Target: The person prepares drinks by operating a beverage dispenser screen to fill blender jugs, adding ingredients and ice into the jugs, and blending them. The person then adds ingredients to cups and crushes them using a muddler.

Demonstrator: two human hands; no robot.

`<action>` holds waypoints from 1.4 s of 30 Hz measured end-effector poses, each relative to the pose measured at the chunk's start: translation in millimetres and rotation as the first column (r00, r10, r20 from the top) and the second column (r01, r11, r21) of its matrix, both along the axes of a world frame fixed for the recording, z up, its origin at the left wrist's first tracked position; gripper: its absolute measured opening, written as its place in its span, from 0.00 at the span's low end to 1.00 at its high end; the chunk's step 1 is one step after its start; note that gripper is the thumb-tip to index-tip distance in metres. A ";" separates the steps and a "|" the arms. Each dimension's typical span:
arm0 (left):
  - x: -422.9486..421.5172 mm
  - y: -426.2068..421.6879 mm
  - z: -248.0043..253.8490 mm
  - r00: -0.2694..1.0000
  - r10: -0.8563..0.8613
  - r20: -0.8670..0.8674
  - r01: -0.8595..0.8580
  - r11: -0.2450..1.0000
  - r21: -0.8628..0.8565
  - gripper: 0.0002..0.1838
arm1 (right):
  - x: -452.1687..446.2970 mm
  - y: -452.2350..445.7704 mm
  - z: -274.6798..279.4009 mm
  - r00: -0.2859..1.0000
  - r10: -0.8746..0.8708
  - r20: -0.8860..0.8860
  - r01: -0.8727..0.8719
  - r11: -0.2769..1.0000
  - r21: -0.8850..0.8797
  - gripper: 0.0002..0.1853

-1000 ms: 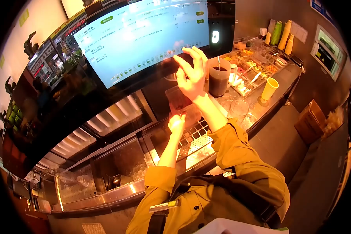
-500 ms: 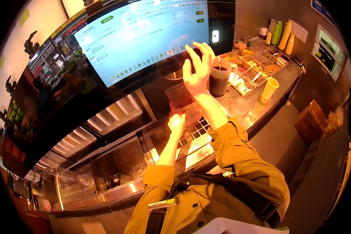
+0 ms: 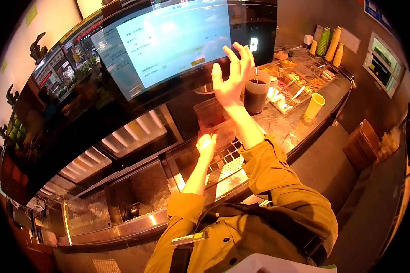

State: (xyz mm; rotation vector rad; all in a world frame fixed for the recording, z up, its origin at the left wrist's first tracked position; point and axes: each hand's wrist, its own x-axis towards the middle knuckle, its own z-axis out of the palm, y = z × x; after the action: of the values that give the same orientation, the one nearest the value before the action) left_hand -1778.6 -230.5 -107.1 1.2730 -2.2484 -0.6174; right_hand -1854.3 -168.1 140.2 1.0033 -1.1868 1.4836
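Note:
My right hand [image 3: 233, 81] is raised, fingers spread, just under the lower edge of a lit touchscreen [image 3: 177, 45]; it holds nothing. A pop-up window with lines of text and a yellow button covers much of the screen. Lower down, my left hand [image 3: 206, 144] is closed on a clear plastic container [image 3: 223, 133], below the screen and over a metal grid. Its fingers are partly hidden by their angle. Right of my right wrist stands a large jug [image 3: 255, 96] of dark liquid with a stirrer in it.
Topping trays [image 3: 300, 82] with spoons fill the counter's right side, beside a yellow cup [image 3: 315, 105]. Stacked green cups [image 3: 323, 41] stand behind. Left are an ice bin [image 3: 141, 193] and a row of white containers [image 3: 136, 132]. A cardboard box [image 3: 362, 143] is at right.
The screen has gone from a list with a row of small icons to a pop-up window. My right hand has drawn slightly down from the screen; my left hand stays put.

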 end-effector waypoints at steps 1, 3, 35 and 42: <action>0.1 -0.8 -2.9 1.000 0.012 -0.009 -0.012 1.000 -0.028 0.28 | -1.3 1.8 0.6 1.000 0.001 -0.030 -0.001 1.000 0.030 0.24; 0.8 -1.7 -6.3 0.999 0.024 -0.045 -0.027 0.997 -0.066 0.28 | 7.1 -0.5 3.5 0.997 0.056 -0.054 -0.053 0.998 0.041 0.26; 20.8 -8.7 45.2 0.839 0.044 -0.542 0.355 0.711 0.607 0.45 | 18.9 -7.0 10.3 0.985 0.156 -0.075 -0.151 0.986 0.063 0.34; 19.4 -3.5 59.7 0.818 0.069 -0.572 0.408 0.632 0.659 0.36 | 4.7 -7.4 15.7 0.995 0.099 -0.032 -0.100 0.994 -0.048 0.34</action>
State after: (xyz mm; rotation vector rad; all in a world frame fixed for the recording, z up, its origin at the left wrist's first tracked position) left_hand -1759.1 -234.1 -47.4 0.9754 -1.6209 -1.9128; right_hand -1849.6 -175.5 155.9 1.0602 -1.0868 1.5633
